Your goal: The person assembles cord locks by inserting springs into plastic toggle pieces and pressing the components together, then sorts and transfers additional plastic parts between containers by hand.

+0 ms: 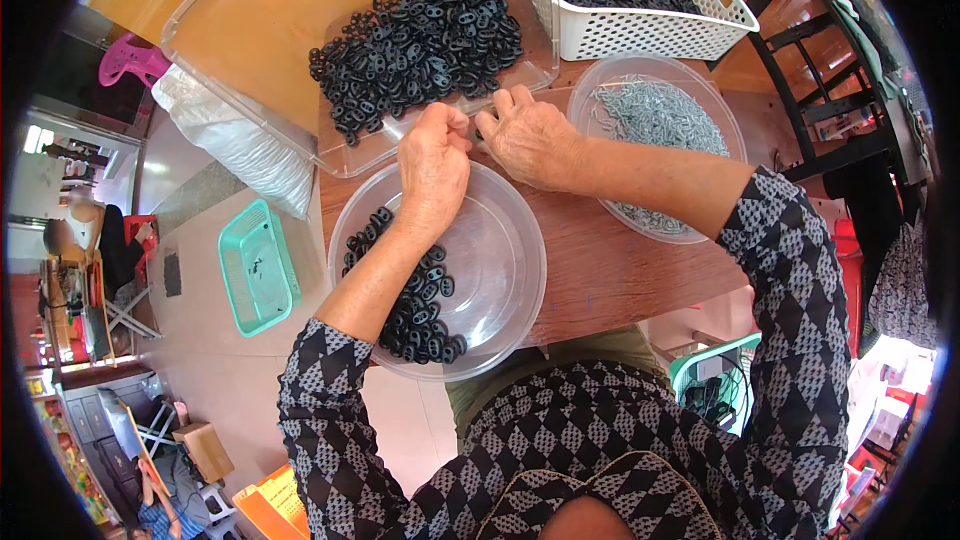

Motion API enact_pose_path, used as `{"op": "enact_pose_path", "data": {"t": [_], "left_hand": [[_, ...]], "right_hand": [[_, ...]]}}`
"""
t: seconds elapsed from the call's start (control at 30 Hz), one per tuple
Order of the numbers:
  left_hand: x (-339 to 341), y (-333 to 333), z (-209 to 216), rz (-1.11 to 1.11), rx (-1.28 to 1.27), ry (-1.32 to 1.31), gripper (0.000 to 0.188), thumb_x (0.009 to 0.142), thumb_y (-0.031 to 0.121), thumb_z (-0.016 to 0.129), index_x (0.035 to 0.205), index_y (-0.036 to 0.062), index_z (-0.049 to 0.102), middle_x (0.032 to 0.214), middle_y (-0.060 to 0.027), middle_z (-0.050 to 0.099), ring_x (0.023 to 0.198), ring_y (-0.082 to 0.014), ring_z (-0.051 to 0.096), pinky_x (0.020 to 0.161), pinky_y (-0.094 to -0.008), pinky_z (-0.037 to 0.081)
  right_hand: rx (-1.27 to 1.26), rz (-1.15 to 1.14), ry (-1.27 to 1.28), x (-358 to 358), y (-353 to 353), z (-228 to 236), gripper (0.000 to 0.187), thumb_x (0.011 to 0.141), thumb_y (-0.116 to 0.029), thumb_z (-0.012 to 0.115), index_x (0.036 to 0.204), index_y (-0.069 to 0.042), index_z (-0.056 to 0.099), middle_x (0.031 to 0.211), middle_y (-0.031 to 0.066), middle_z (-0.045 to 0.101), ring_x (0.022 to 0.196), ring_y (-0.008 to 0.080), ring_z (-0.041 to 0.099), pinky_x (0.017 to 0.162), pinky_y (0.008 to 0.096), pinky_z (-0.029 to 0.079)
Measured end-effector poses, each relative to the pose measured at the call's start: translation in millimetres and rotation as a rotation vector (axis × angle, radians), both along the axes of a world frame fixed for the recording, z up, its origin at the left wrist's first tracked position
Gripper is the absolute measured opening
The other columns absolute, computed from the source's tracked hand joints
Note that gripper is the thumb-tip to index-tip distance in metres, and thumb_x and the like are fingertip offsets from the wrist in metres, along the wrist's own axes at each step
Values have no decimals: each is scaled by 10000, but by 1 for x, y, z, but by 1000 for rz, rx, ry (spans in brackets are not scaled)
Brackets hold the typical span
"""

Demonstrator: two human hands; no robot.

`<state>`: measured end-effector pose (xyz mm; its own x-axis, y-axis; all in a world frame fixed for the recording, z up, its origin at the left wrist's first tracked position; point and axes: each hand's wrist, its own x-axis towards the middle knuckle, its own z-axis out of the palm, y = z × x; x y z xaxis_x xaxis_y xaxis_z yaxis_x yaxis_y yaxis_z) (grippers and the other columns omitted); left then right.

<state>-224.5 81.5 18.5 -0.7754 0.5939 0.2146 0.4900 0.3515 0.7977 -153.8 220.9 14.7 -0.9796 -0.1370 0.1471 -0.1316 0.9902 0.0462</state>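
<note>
My left hand [436, 162] is closed, thumb and fingers pinched together, above the far rim of a clear round tub [502, 265]. Close beside it, my right hand [535, 143] has its fingers bent inward, the fingertips almost meeting those of the left. Whatever small thing they pinch is hidden between them. Loose black oval pieces with two holes [425, 315] lie along the tub's left side, partly under my left forearm. Just beyond my hands, a large heap of the same black pieces [420, 50] fills part of a clear plastic bin [545, 77].
Under my right forearm stands a clear round bowl [738, 130] of small silvery metal parts [660, 115]. A white perforated basket [650, 35] with black pieces is behind it on the wooden table [590, 285]. A white sack [235, 140] and a green basket [285, 270] are at left.
</note>
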Motion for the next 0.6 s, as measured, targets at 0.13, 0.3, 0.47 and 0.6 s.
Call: {"op": "enact_pose_path", "data": {"t": [0.13,0.3,0.47,0.6], "left_hand": [[-1,5,-6,51,100,262,204,675,-81,520,854,7,562,765,-163,584,720,-349,592,615,-419,475],[6,-5,-2,65,48,397,243,683,-51,585,909,39,572,869,-120,593,845,-312,581,742,-413,432],[10,-16,11,34,85,391,248,700,-38,605,932,43,573,857,-109,589,827,-295,580,731,-393,431],[13,-35,14,29,85,449,256,753,-74,589,997,4,579,896,-118,617,771,-231,627,690,-325,505]], "right_hand": [[59,-55,52,-5,-11,-11,235,800,-199,573,927,-3,591,928,171,547,879,295,542,642,357,533],[50,-121,87,-12,-22,-28,236,799,-206,573,923,-6,591,910,159,528,869,284,526,624,345,542],[-108,-239,87,-19,-25,-26,279,815,-235,571,946,11,569,922,166,523,873,309,545,587,367,556],[-156,-270,173,-24,-26,-40,264,803,-211,577,919,25,554,910,182,525,853,328,578,557,378,556]]}}
